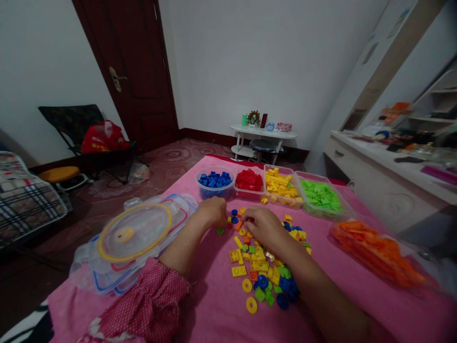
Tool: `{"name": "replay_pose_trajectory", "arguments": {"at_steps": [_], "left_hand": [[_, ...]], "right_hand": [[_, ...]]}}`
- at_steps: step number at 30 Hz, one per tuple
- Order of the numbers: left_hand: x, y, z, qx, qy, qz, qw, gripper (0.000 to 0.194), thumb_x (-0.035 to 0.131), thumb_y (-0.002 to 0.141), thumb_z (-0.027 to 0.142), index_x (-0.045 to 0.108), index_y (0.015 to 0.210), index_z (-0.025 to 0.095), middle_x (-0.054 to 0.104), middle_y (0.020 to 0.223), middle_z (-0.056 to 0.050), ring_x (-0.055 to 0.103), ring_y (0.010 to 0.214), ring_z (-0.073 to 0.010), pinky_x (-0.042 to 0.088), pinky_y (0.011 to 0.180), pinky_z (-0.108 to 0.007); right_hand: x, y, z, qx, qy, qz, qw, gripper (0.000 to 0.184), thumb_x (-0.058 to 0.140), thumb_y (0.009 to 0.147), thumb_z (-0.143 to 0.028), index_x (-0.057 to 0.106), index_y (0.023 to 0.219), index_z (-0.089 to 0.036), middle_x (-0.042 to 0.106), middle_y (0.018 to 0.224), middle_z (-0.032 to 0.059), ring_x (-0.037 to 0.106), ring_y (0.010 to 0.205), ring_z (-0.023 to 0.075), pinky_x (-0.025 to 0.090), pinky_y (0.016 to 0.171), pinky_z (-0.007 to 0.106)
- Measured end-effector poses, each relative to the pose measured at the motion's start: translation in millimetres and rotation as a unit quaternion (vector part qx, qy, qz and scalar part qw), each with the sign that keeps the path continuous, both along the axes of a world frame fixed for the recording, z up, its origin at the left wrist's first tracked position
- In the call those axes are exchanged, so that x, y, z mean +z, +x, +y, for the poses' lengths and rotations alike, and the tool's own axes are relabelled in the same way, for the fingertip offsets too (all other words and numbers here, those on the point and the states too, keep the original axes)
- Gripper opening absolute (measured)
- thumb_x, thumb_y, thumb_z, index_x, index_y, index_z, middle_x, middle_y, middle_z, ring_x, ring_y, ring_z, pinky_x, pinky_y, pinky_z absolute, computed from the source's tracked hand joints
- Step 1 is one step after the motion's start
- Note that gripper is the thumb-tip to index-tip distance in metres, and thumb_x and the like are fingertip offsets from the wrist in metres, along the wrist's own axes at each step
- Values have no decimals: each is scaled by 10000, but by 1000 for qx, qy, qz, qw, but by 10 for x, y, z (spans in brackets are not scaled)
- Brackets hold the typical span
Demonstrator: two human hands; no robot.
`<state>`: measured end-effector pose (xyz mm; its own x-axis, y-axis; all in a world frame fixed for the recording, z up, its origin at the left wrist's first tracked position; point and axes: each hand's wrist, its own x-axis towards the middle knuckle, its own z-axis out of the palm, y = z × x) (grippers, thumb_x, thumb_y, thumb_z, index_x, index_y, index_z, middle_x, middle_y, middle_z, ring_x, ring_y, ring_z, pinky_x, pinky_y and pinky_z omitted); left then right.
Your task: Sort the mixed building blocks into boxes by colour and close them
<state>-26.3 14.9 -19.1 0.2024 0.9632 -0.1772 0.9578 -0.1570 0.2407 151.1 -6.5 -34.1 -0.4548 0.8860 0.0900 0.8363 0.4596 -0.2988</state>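
Observation:
A loose pile of mixed building blocks (pixel 260 259), mostly yellow with green, blue and orange ones, lies on the pink cloth (pixel 210 305). My left hand (pixel 213 211) is closed at the far left of the pile, just in front of the round tub of blue blocks (pixel 215 183); what its fingers hold is hidden. A green block (pixel 220 231) lies below it. My right hand (pixel 263 225) reaches over the pile, its thumb and fingers pinched beside small orange and yellow pieces. I cannot make out what is in them. Blue wheel-shaped pieces (pixel 234 220) lie between the hands.
Behind the hands stand containers of red blocks (pixel 249 181), yellow blocks (pixel 282 185) and green blocks (pixel 321 196). A container of orange blocks (pixel 374 252) is at the right. Stacked clear lids (pixel 135 233) lie at the left. A white cabinet (pixel 374 176) stands beyond the right edge.

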Motion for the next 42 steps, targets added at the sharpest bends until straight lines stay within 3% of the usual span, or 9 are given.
{"name": "replay_pose_trajectory", "arguments": {"at_steps": [4, 7, 12, 15, 19, 25, 35, 39, 42], "left_hand": [[-107, -80, 137, 13, 21, -142, 990, 180, 634, 622, 259, 751, 726, 171, 707, 677, -67, 638, 657, -179, 457, 580, -226], [-135, -83, 185, 43, -3, -229, 972, 202, 580, 655, 226, 740, 739, 136, 693, 663, -57, 599, 575, -138, 433, 514, -201], [-136, -88, 184, 93, -40, -302, 948, 163, 577, 650, 192, 703, 710, 106, 677, 644, -52, 569, 514, -113, 433, 481, -186], [-151, -100, 197, 88, -33, -305, 948, 172, 563, 647, 164, 702, 730, 105, 675, 636, -53, 574, 512, -122, 435, 482, -195], [-217, -109, 242, 59, 30, -256, 964, 157, 595, 644, 174, 715, 727, 115, 698, 691, -65, 614, 611, -153, 459, 561, -222], [-315, -126, 301, 31, 70, -249, 965, 275, 665, 659, 208, 709, 922, 140, 721, 798, -55, 649, 713, -157, 475, 628, -217], [-328, 3, 271, -9, 125, -289, 949, 264, 626, 717, 163, 687, 972, 133, 724, 911, -66, 664, 817, -156, 497, 712, -222], [-310, 52, 254, -13, 139, -299, 944, 253, 604, 732, 133, 673, 975, 121, 720, 905, -73, 664, 802, -158, 508, 715, -238], [-267, 85, 231, -21, 151, -324, 934, 248, 586, 747, 122, 667, 980, 142, 719, 899, -59, 664, 819, -154, 514, 746, -244]], "right_hand": [[-94, -174, 181, 14, 13, -10, 1000, 304, 490, 799, -131, 673, 1025, -218, 670, 1059, 62, 598, 987, 181, 399, 833, 256], [-128, -249, 296, 18, 6, -65, 998, 332, 485, 802, -132, 662, 1066, -226, 680, 1052, 78, 608, 988, 216, 410, 791, 283], [-84, -258, 327, -23, 33, -96, 995, 279, 484, 813, -171, 676, 1008, -225, 688, 998, 77, 621, 943, 223, 410, 736, 277], [-25, -219, 270, 11, 48, -82, 995, 279, 492, 804, -188, 691, 990, -250, 681, 994, 53, 618, 924, 210, 410, 733, 269], [-3, -225, 181, 85, -8, -116, 990, 268, 533, 765, -149, 721, 924, -254, 698, 914, 47, 624, 888, 212, 412, 743, 267], [-74, -300, 85, 58, 7, -163, 985, 336, 452, 801, -80, 680, 1014, -202, 659, 1023, 109, 618, 903, 233, 411, 720, 284], [-195, -146, 29, 24, 22, -149, 988, 253, 429, 849, -132, 587, 1024, -225, 551, 1091, 78, 598, 850, 195, 390, 677, 282], [-227, -86, 80, -12, 14, -39, 999, 169, 519, 797, -147, 592, 939, -201, 613, 985, 52, 591, 857, 183, 390, 704, 271], [-257, 4, 124, -74, 3, 188, 979, 60, 545, 772, -173, 576, 821, -190, 622, 798, 11, 578, 752, 153, 401, 664, 252]]}}
